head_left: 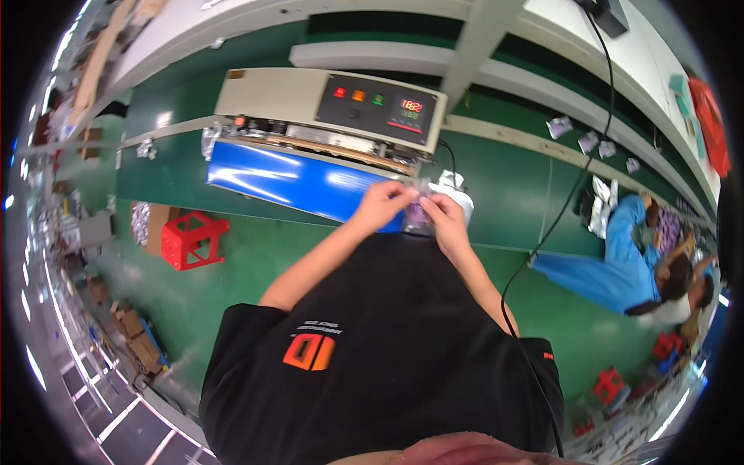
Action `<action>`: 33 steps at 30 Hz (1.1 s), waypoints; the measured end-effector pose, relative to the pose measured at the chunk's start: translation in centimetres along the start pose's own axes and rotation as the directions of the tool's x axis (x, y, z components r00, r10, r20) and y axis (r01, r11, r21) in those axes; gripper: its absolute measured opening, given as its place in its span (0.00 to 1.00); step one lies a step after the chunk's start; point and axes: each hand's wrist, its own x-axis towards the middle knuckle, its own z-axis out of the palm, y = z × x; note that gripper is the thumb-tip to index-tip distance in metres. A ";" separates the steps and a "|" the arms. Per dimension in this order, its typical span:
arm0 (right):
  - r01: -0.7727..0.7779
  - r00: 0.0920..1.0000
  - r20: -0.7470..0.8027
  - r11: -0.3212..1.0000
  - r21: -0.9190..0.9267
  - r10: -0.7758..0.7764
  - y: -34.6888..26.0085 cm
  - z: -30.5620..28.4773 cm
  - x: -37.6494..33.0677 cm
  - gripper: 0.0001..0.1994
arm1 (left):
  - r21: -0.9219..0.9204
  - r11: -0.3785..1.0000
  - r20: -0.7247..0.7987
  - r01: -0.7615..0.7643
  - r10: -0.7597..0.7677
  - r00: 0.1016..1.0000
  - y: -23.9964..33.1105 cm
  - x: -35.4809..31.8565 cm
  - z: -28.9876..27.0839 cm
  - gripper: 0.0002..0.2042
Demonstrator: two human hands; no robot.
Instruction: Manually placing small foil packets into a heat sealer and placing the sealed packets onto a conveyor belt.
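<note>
Pouch (418,220), clear with purplish matter inside, hangs between the 2 hands at the near edge of the bench (511,205), just off the right end of the machine (267,94). Left hand (385,203): fingers bent, thumb and forefinger nearly together, pinching the top edge from the left. Right hand (447,213): likewise curled, thumb and fingertips closed on the same edge from the right. Exact fingertip contact too small to tell.

Grip at 2 points along the top probably keeps the mouth flat and straight, with the weight hanging below. Contents seem to sit low, which would leave the upper film free for the fingers.

Machine stands lengthwise on the bench, its controls and blue panel (298,184) facing the wearer; likely set so for easy reach and reading. White thing (463,203) lies just beyond the right hand, partly hidden by it; kind unclear. Far right, 4 small silvery packets (559,127) lie well apart from the hands, perhaps to keep the near bench free.
</note>
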 end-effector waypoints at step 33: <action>-0.013 0.864 -0.486 0.970 0.243 0.134 3.8 4.1 3.2 0.04 | -0.501 0.794 -0.052 0.344 -0.425 0.904 -3.6 3.2 -0.7 0.05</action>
